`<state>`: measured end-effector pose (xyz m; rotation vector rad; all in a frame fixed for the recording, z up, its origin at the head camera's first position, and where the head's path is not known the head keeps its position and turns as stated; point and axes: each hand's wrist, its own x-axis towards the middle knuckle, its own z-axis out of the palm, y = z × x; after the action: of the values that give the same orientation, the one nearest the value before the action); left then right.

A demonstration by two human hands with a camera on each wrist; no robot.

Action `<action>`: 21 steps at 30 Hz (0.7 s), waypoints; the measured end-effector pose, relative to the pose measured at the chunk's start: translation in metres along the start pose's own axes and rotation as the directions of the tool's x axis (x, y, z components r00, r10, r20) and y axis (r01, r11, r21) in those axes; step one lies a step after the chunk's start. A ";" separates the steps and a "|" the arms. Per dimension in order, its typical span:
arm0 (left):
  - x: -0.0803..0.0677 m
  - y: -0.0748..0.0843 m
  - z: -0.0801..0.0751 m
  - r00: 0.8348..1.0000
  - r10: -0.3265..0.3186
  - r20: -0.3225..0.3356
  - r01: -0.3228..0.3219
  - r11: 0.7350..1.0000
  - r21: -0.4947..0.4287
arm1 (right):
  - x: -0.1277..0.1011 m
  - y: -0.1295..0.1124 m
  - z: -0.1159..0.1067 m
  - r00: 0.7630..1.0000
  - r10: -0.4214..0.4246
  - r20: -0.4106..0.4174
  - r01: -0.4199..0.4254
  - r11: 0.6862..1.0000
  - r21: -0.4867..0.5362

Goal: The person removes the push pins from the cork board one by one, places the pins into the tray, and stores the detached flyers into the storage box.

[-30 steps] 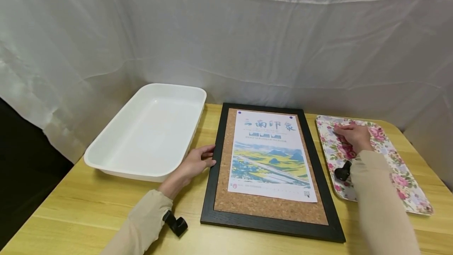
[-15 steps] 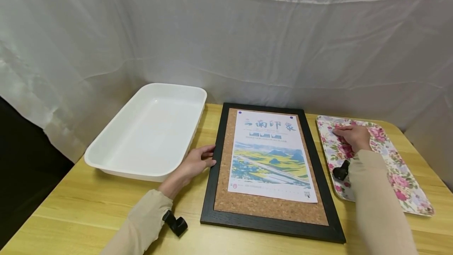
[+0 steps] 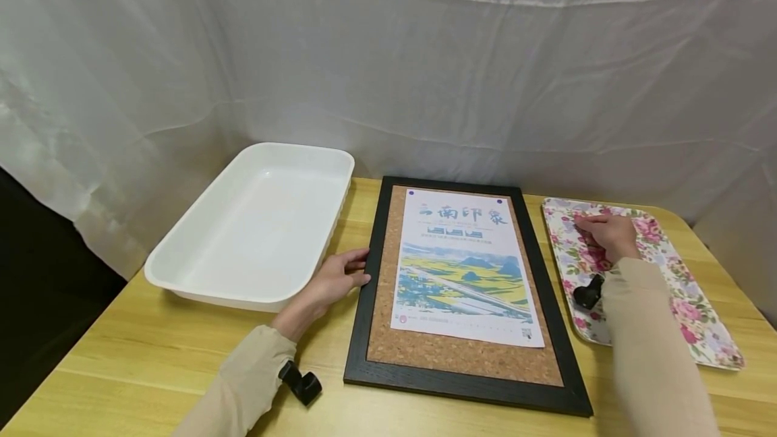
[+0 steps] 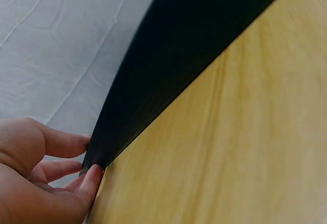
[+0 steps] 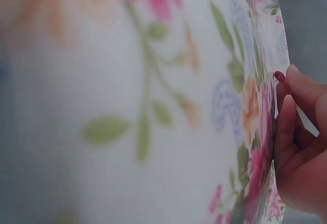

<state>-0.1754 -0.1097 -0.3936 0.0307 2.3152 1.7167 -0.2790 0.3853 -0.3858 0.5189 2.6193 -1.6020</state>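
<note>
A black-framed cork board (image 3: 467,366) lies on the table with a landscape poster (image 3: 464,268) on it. Purple pins (image 3: 499,201) sit at the poster's two upper corners. My left hand (image 3: 334,280) rests its fingertips and thumb against the frame's left side; the left wrist view shows these fingers (image 4: 66,144) at the black edge. Over the floral tray (image 3: 686,315) to the right is my right hand (image 3: 610,233), fingers bent. In the right wrist view, its thumb and forefinger pinch a small, glossy red pushpin (image 5: 279,75) close to the tray's surface.
A deep white plastic tray (image 3: 243,228) stands at the left, beside my left forearm. Grey-white cloth (image 3: 425,73) hangs behind the wooden table (image 3: 152,349). Black wrist devices are strapped at both sleeves.
My right hand shifts slightly left, then slightly back to the right, over the floral tray. My left hand, the board and the poster stay where they were.
</note>
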 end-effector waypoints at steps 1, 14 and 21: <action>0.000 0.000 0.000 1.000 0.000 0.000 0.000 1.000 0.001 | 0.000 0.000 0.000 1.000 0.004 0.002 -0.004 1.000 0.016; 0.001 -0.002 0.001 1.000 0.004 0.004 -0.004 1.000 0.003 | -0.002 -0.005 -0.015 0.995 0.058 0.084 -0.067 0.991 0.116; 0.000 -0.001 0.000 1.000 -0.002 0.003 0.002 1.000 0.006 | -0.003 -0.015 -0.013 0.986 -0.100 0.133 0.105 0.994 -0.029</action>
<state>-0.1749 -0.1104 -0.3942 0.0312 2.3175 1.7076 -0.2789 0.3899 -0.3661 0.2709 2.6106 -1.5551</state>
